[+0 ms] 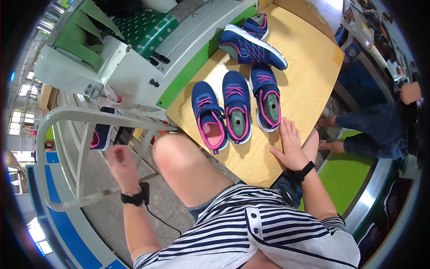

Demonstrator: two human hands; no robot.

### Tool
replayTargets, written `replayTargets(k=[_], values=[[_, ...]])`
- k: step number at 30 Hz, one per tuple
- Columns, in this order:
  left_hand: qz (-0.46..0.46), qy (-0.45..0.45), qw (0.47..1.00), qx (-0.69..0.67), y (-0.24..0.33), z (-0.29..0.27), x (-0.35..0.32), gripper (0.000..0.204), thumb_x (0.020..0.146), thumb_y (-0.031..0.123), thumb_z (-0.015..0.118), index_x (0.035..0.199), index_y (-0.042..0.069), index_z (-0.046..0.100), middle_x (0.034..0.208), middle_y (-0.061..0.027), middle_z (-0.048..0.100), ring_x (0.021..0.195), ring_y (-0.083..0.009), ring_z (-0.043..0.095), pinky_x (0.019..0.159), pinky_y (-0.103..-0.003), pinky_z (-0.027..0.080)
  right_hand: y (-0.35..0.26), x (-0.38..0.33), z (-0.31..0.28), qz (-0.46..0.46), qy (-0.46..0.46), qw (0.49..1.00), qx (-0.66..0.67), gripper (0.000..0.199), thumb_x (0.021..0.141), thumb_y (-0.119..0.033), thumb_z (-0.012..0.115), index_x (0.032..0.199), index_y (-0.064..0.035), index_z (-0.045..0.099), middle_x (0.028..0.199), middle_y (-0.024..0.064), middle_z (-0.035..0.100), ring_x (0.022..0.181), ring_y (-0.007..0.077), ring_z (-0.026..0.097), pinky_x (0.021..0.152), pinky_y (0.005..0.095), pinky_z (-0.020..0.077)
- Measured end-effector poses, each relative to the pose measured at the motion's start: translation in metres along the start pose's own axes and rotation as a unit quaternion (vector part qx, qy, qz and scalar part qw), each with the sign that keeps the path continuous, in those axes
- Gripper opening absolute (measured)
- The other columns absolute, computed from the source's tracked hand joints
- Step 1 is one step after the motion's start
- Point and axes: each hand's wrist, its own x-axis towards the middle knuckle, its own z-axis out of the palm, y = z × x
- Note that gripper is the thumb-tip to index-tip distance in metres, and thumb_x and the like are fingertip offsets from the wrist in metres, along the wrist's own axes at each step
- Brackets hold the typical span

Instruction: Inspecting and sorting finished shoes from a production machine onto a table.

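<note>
My right hand (pixel 291 145) lies flat on the wooden tabletop (pixel 309 85), fingers spread, just below a navy sneaker (pixel 264 77) with pink laces and a grey-green shoe last inside. Beside it stands a matching sneaker (pixel 234 92), also on a last. The leftmost sneaker (pixel 202 96) has no last, and its pink insole shows. Farther back, one sneaker (pixel 257 50) rests on its side, partly covering another (pixel 255 28). My left hand (pixel 122 166) is raised beside the rack, slightly blurred, with thumb and fingers curled together; anything between them is too small to make out.
A pale metal rack (pixel 83 116) stands at my left, with a navy shoe (pixel 102 134) on it. Behind the tabletop is a white machine (pixel 134 76) with a green perforated part (pixel 145 33). Another person (pixel 371 130) stands at the right, near a green-topped surface (pixel 342 177).
</note>
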Motion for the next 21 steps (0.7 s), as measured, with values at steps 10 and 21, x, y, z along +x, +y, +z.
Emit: replayTargets(k=[10,21], values=[[0.336,-0.236,0.911,0.035,0.128,0.116,-0.001,0.047,0.070,0.001,0.074,0.114,0.005,0.056,0.119,-0.0146,0.053,0.109,-0.0360,0.055,0.090,-0.043,0.047,0.001,-0.001,0.004,-0.008,0.007,1.000,0.006,0.098,0.084,-0.030,0.072,0.157,-0.0065,0.012,0.161,0.0241,0.014,0.149,0.0456,0.008,0.120,0.0538,0.0093],[0.193,-0.374,0.903,-0.080,0.113,0.142,0.067,0.026,0.090,0.006,0.062,0.112,-0.005,0.067,0.089,-0.0141,0.073,0.074,-0.0160,0.067,0.070,-0.029,0.053,0.001,-0.001,0.003,-0.016,0.020,1.000,0.013,0.097,0.084,-0.031,0.072,0.157,-0.0063,0.012,0.160,0.0246,0.015,0.149,0.0452,0.009,0.119,0.0540,0.0098]])
